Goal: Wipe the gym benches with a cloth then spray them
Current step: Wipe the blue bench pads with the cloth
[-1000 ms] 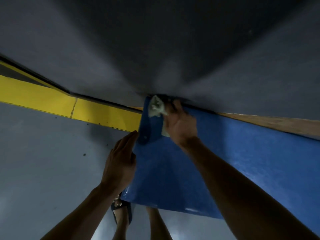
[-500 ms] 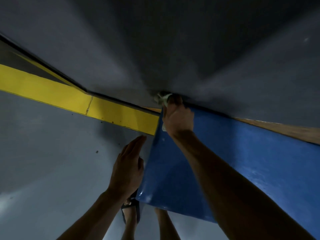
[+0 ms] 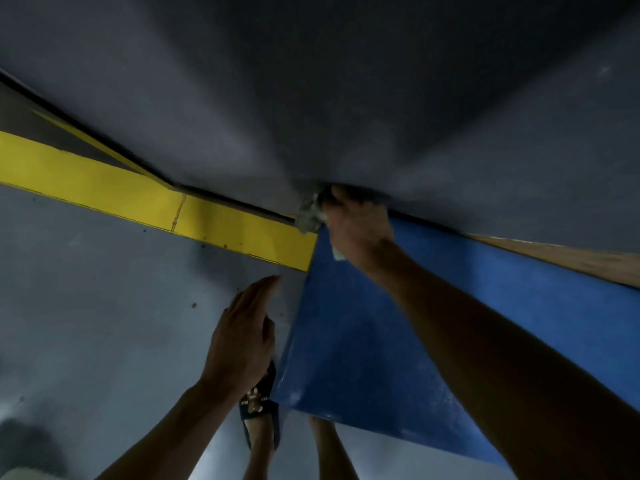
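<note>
- The blue bench [image 3: 398, 341] runs from under the right hand down toward the person and off to that hand's right; its surface has a faint sheen and pale smears near the close corner, though the dim light does not let me say whether that is wetness.
- The cloth [image 3: 310, 216], pale and crumpled, sits at the bench's far corner, bunched under the fingertips of the right hand [image 3: 356, 233], which curls over it and presses it against the edge.
- The left hand [image 3: 242, 341], fingers straight and together and holding nothing, lies flat just off the bench's left edge, below and left of the right hand.
- Judging by this, the wiping step is under way, working the far corner; how much of the bench is done I cannot tell.
- No spray bottle is in view, so the spraying looks yet to come.
- Left of the cloth a yellow strip [image 3: 138, 202] crosses the grey floor [image 3: 86, 306]; a sandalled foot [image 3: 259, 414] shows beneath the left wrist.
</note>
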`<action>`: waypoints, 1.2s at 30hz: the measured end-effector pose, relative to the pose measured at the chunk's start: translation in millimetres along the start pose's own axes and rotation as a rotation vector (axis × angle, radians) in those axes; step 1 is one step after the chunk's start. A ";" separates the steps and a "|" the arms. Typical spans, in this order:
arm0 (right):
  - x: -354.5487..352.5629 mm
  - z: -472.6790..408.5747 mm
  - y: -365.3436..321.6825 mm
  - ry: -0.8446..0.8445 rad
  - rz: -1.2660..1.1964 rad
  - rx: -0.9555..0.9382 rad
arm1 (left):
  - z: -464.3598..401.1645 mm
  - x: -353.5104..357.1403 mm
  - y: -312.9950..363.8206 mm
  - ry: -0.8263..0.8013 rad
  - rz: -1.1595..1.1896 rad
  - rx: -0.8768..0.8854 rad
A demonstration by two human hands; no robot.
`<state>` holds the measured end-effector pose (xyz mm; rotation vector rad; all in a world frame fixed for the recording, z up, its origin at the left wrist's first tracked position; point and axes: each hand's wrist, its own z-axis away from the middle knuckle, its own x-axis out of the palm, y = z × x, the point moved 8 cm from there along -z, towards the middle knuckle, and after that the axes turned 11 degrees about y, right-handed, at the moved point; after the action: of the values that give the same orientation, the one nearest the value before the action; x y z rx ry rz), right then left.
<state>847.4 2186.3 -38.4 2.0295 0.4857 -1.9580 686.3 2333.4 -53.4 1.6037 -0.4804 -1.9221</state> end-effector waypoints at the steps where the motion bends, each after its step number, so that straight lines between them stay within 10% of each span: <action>1: -2.2 -4.7 5.4 0.030 0.010 0.018 | 1.2 -0.6 -2.6 -0.002 -0.005 0.001; 5: 6.0 26.7 -7.7 0.066 -0.120 0.054 | 6.9 -1.2 -7.9 0.001 0.004 -0.027; 10: 6.0 102.5 -43.9 -0.001 -0.313 -0.332 | 10.2 -0.4 -6.3 -0.021 0.027 -0.024; 16: -4.8 83.2 83.3 0.171 -0.054 0.210 | 13.1 2.1 -6.3 -0.053 0.041 -0.035; 21: -1.8 104.2 34.5 0.257 -0.204 0.655 | 16.6 5.6 -7.6 -0.060 0.057 -0.074; 31: -0.7 145.4 -94.2 0.036 -0.379 -0.227 | 21.6 -14.2 -17.4 -0.107 0.034 -0.050; 36: -6.4 50.4 -14.2 0.096 -0.088 0.140 | 24.6 -23.5 -25.9 -0.083 -0.001 -0.007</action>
<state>795.6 2177.5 -33.6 2.2325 0.4792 -2.0040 659.5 2366.0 -46.1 1.5243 -0.5057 -1.9955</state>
